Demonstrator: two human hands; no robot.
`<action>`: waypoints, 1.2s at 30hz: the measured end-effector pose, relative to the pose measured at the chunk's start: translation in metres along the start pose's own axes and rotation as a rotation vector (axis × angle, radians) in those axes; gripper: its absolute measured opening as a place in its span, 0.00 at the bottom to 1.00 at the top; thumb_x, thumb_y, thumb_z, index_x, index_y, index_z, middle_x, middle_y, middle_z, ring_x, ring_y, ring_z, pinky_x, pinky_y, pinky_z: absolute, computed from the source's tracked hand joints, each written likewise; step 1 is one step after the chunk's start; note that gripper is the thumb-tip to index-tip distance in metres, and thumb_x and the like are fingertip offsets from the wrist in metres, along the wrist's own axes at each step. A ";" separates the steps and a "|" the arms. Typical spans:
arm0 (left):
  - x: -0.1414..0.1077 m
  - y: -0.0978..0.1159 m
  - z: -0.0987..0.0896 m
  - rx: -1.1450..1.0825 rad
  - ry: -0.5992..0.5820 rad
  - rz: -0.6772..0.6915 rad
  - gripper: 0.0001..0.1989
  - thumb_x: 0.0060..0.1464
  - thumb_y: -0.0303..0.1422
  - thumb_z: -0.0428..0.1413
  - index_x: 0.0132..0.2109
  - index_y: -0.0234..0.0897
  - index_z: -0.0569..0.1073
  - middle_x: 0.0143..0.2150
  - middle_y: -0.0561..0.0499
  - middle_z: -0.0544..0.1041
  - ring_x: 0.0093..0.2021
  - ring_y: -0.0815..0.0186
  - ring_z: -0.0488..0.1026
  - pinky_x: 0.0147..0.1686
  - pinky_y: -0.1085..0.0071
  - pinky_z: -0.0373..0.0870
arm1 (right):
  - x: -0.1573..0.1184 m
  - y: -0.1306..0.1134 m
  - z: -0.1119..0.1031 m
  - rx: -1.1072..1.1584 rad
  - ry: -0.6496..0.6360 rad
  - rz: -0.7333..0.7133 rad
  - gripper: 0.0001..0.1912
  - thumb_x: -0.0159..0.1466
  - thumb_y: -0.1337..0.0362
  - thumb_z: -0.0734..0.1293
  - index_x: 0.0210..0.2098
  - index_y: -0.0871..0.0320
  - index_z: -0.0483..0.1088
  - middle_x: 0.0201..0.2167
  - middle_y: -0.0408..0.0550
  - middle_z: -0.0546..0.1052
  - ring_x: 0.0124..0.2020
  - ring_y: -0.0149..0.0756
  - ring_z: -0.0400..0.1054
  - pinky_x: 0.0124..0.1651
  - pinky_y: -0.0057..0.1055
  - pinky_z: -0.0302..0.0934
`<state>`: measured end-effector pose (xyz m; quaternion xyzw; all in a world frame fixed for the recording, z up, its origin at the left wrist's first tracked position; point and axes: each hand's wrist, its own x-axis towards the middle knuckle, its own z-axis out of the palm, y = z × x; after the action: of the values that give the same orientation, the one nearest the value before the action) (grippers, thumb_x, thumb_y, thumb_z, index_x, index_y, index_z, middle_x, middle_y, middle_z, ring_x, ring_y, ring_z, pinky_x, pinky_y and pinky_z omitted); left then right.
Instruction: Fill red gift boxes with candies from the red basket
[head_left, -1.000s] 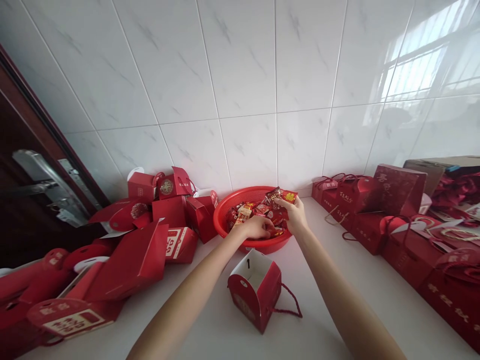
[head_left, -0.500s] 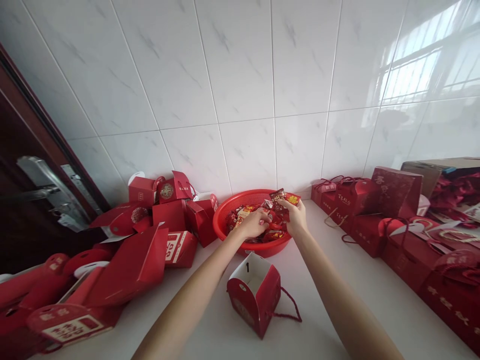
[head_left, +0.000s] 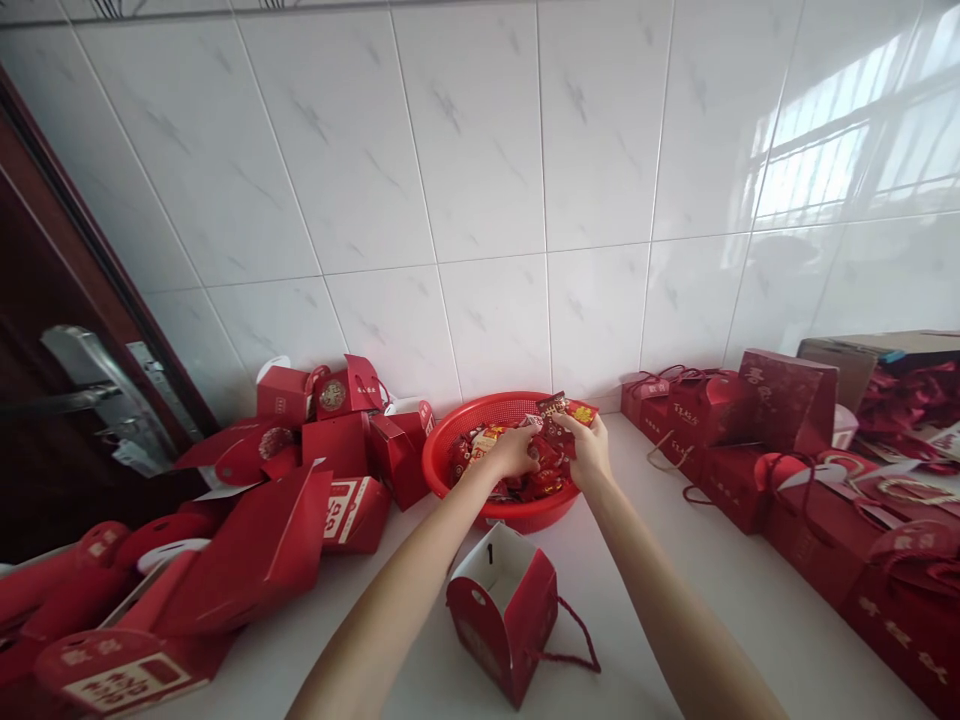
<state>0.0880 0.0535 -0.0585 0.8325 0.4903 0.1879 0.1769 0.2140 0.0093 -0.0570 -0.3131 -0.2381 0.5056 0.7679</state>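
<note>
A red plastic basket [head_left: 450, 480] against the tiled wall holds many wrapped snacks [head_left: 480, 445]. My left hand [head_left: 517, 450] is over the basket's middle, its fingers closed at a small packet near the other hand. Over the basket's right side, my right hand [head_left: 589, 450] grips red and brown snack packets [head_left: 559, 415]. In front of the basket stands an open red gift box [head_left: 510, 620] with a pale inside and a dark red cord handle on its right.
Open red boxes [head_left: 247, 560] crowd the left side beside a dark door [head_left: 45, 300] with a metal handle. Red boxes with cords [head_left: 750, 480] line the right, and a cardboard carton [head_left: 840, 370] sits behind them.
The view has tilted slightly, so the scene sits lower in the picture. My left hand has moved a little toward the packets held in my right hand.
</note>
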 end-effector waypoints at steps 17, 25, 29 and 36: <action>-0.131 0.020 -0.040 -0.812 0.457 -0.064 0.22 0.48 0.49 0.63 0.42 0.34 0.81 0.40 0.45 0.82 0.42 0.58 0.77 0.43 0.65 0.74 | -0.009 -0.010 0.002 -0.009 -0.072 0.049 0.18 0.37 0.70 0.76 0.28 0.57 0.70 0.22 0.40 0.78 0.24 0.37 0.73 0.29 0.33 0.70; -0.157 0.039 -0.050 -0.502 0.323 0.078 0.15 0.57 0.43 0.57 0.37 0.35 0.79 0.36 0.48 0.80 0.38 0.60 0.75 0.41 0.69 0.71 | -0.009 -0.009 -0.001 -0.070 -0.122 0.029 0.18 0.39 0.69 0.77 0.28 0.57 0.70 0.23 0.41 0.78 0.25 0.37 0.73 0.29 0.34 0.70; -0.164 0.043 -0.056 -0.360 0.208 0.067 0.14 0.59 0.41 0.57 0.45 0.39 0.80 0.44 0.48 0.81 0.45 0.58 0.76 0.46 0.68 0.71 | -0.008 -0.011 -0.002 -0.054 -0.152 0.054 0.17 0.39 0.70 0.77 0.28 0.57 0.71 0.23 0.41 0.79 0.25 0.36 0.73 0.29 0.32 0.70; -0.181 0.042 -0.077 -0.151 -0.077 0.094 0.14 0.57 0.42 0.57 0.30 0.42 0.81 0.37 0.50 0.79 0.38 0.62 0.76 0.37 0.73 0.68 | -0.014 -0.031 0.003 -0.051 -0.409 0.253 0.15 0.40 0.68 0.79 0.27 0.58 0.75 0.26 0.44 0.80 0.26 0.35 0.73 0.28 0.29 0.70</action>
<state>0.0011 -0.1167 0.0031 0.8454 0.4280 0.2005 0.2488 0.2262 -0.0123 -0.0332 -0.2510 -0.3601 0.6443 0.6262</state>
